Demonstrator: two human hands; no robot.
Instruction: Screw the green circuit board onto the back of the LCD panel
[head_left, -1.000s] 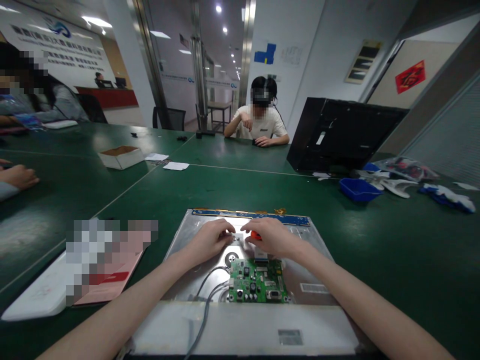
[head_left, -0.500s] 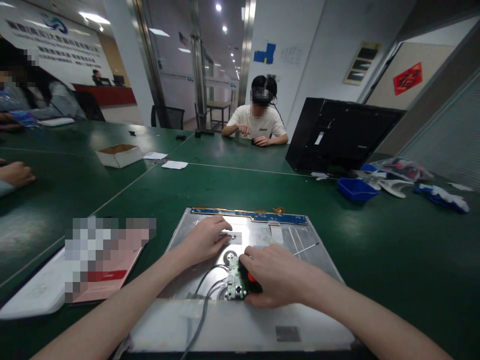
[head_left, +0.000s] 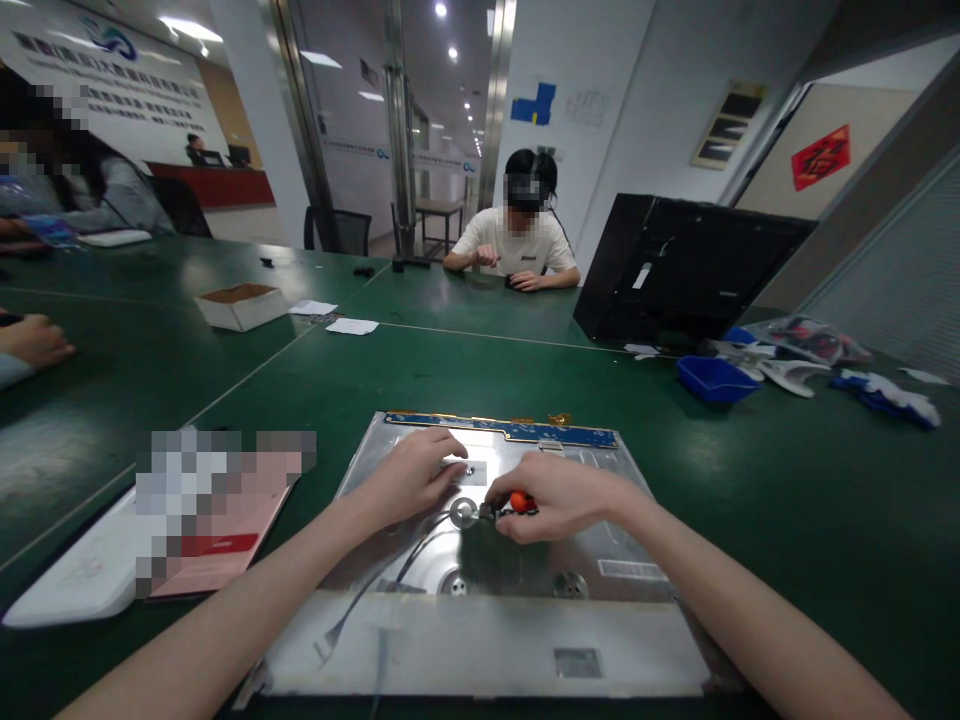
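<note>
A silver display panel (head_left: 420, 660) lies back side up on the green table before me, with a narrow blue circuit strip (head_left: 480, 428) along its far edge. My right hand (head_left: 555, 495) pinches a circuit board (head_left: 487, 512) that bears an orange-red part, lifted and tilted over the middle of the panel. The fingers hide most of the board. My left hand (head_left: 420, 470) rests over the panel's left middle, thumb and fingers apart, beside a small screw spot. Dark cables (head_left: 420, 548) run from near the board toward the lower left, where a loose connector end (head_left: 327, 645) lies.
A white case and pink folder (head_left: 240, 540) lie left of the panel. Further off are an open carton (head_left: 241, 306), papers (head_left: 352, 326), a black monitor (head_left: 682, 265), a blue tray (head_left: 716, 380) and gloves (head_left: 889, 395). A co-worker (head_left: 517, 235) sits opposite; another person's hand (head_left: 37, 342) is at left.
My right hand has raised the circuit board off the panel, tilting it and moving it away from me. The cable has shifted left, its connector end now on the panel. My left hand stays put.
</note>
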